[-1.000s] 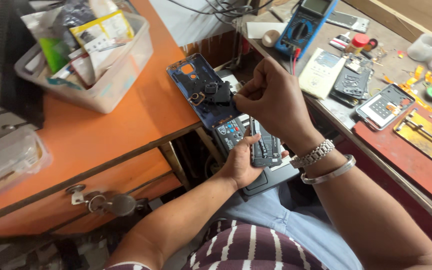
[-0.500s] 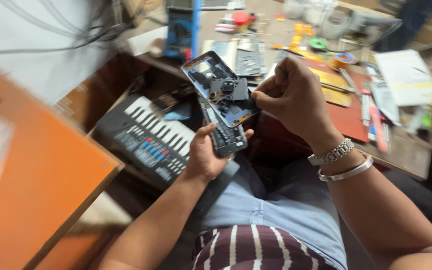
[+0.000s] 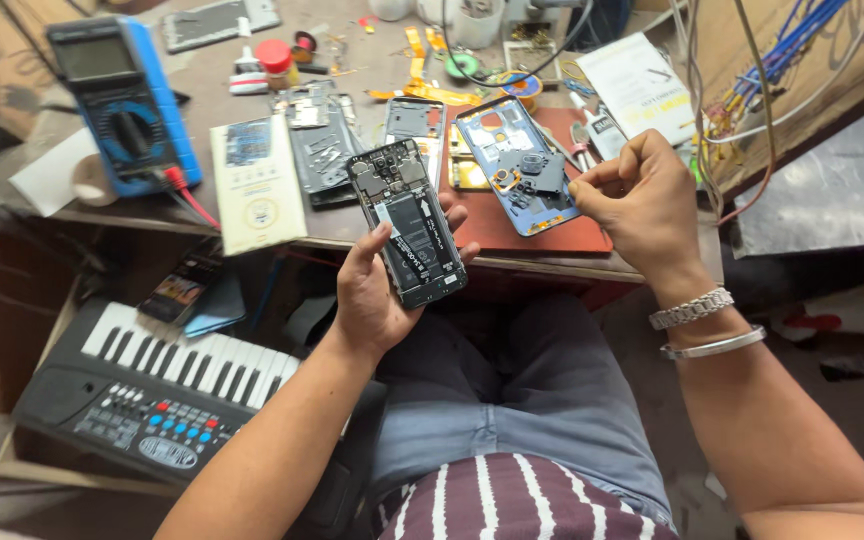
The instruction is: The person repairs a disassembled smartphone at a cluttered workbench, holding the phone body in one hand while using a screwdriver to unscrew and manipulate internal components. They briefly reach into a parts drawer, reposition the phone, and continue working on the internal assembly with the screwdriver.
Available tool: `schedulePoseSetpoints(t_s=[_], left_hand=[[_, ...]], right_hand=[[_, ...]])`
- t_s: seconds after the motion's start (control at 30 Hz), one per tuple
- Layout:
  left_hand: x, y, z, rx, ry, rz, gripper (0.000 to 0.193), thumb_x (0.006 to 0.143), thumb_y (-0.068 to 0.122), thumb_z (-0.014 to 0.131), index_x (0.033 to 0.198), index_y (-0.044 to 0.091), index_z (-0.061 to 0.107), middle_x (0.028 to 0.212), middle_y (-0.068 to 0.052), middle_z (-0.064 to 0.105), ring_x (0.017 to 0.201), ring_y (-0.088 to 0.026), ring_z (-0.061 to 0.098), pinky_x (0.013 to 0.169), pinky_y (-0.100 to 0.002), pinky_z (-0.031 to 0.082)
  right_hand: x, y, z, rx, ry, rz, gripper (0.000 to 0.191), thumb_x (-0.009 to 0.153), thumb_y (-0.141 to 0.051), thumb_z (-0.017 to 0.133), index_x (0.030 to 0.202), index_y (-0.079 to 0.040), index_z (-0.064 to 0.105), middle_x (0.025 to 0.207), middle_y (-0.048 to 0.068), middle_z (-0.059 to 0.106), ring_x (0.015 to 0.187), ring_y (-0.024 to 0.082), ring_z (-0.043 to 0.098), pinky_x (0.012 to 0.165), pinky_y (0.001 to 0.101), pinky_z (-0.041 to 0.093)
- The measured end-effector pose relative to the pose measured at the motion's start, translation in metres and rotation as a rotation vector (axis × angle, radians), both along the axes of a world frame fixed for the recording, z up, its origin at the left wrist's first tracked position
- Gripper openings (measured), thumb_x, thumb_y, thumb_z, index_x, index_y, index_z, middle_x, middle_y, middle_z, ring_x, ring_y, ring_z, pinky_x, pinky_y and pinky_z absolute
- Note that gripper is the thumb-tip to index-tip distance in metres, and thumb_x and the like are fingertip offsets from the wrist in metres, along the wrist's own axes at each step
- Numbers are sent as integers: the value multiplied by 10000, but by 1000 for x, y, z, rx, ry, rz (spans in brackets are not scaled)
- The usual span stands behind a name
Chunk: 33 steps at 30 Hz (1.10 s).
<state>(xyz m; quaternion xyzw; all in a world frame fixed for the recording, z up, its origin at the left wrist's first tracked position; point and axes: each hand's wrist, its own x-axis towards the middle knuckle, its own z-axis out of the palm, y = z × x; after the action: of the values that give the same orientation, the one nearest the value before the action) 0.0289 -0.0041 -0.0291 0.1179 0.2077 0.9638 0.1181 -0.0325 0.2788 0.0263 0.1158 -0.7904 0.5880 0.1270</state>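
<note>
A single head-worn camera looked steeply down and forward from the seated person's eye level, close over the lap and striped shirt at the bottom edge. The left hand (image 3: 377, 290) with an opened phone (image 3: 408, 222) sat near centre frame and the right hand (image 3: 642, 205) to its right, against the cluttered workbench (image 3: 352, 60) filling the upper frame. A toy keyboard (image 3: 142, 390) lay lower left; no second view shared the scene.

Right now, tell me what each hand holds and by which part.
The left hand cradles the opened phone by its lower half and side edges. The right hand pinches the blue back cover at its right edge.
</note>
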Motion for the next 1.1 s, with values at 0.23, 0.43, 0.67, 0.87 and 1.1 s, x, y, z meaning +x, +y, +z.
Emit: schedulePoseSetpoints(t_s=[0.23, 0.43, 0.67, 0.87, 1.1], left_hand=[[-21, 22, -11, 15, -29, -65, 668, 1028, 371, 573, 1525, -41, 399, 1515, -207, 507, 1444, -337, 496, 1181, -593, 452], [-24, 12, -16, 18, -42, -87, 753, 1013, 415, 580, 1564, -45, 355, 1568, -207, 462, 1458, -354, 474, 1204, -631, 408], [-22, 10, -17, 52, -13, -145, 796, 994, 371, 598, 1623, 12, 267, 1655, -206, 351, 1517, -372, 389, 1241, -643, 345], [-23, 10, -15, 72, -6, -156, 805, 993, 347, 608, 1641, 41, 241, 1670, -222, 324, 1546, -384, 351, 1268, -626, 315], [-21, 8, -16, 55, 10, -150, 795, 993, 338, 603, 1633, 25, 250, 1660, -240, 331, 1540, -384, 360, 1260, -623, 331]], right_hand=[[-13, 0, -30, 182, 45, -158, 425, 883, -14, 801, 855, -80, 382, 878, 108, 777, 787, 82, 723, 661, 234, 588], [-18, -10, -39, 171, 99, -143, 400, 907, 7, 784, 864, -63, 392, 884, 120, 761, 783, 85, 720, 653, 242, 590], [-16, -13, -38, 267, 82, -159, 361, 923, 13, 783, 870, -37, 430, 871, 128, 759, 756, 104, 722, 630, 251, 577], [-16, -16, -34, 282, 50, -155, 338, 944, -15, 787, 895, -28, 453, 879, 120, 754, 774, 108, 735, 635, 252, 588], [-9, -18, -24, 259, 12, -175, 230, 966, -68, 775, 964, 1, 556, 857, 90, 747, 722, 105, 749, 619, 240, 597]])
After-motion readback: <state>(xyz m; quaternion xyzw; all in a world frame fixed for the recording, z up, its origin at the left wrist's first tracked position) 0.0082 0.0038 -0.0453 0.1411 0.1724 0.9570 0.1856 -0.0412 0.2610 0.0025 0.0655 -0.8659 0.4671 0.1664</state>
